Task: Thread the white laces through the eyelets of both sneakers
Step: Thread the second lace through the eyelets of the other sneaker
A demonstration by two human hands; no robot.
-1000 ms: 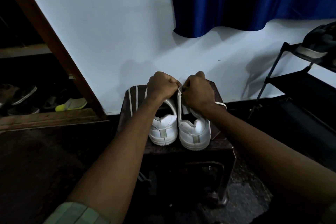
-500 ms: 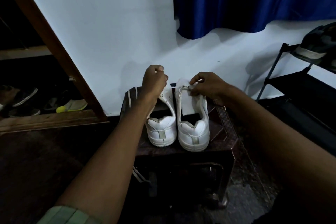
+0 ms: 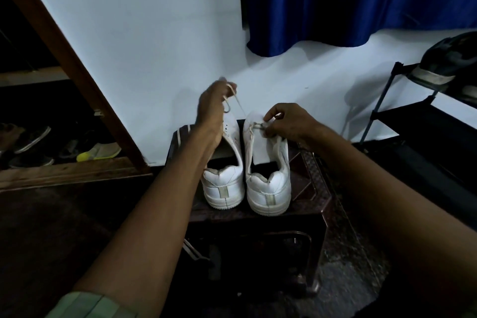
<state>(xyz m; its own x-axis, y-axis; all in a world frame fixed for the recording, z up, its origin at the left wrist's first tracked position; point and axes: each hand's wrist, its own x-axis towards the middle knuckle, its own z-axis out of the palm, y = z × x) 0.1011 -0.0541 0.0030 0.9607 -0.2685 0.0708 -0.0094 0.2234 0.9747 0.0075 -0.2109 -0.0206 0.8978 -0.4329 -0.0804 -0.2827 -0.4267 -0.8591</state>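
My left hand (image 3: 214,106) has lifted higher than half a second ago, drawing the white lace (image 3: 238,103) up and taut from the right sneaker (image 3: 268,178); my right hand (image 3: 289,121) has barely shifted. The left fingers are clenched on the lace, a small loop of it hanging below them; the right fingers pinch the lace at the front eyelets of the right sneaker. The left sneaker (image 3: 224,183) stands just beside its pair, heels toward me, both on the dark table (image 3: 309,204) against the white wall (image 3: 144,46); another lace (image 3: 179,135) lies on the table's far left edge; a blue curtain (image 3: 361,0) hangs above.
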